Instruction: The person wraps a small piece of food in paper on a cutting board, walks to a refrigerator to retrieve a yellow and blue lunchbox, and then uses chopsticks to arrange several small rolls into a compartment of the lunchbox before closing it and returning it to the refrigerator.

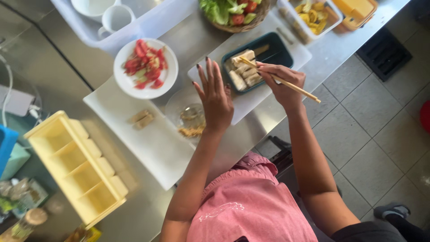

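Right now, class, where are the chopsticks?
In the head view, the chopsticks are in the right hand, right of centre, their tips over the pale blocks in the dark tray, beside the open left hand.

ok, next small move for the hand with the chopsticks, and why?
Probably close the chopsticks on the top pale block and lift it. The right hand already has the tips at that block in the dark tray, while the left hand hovers open, holding nothing, above the glass plate.
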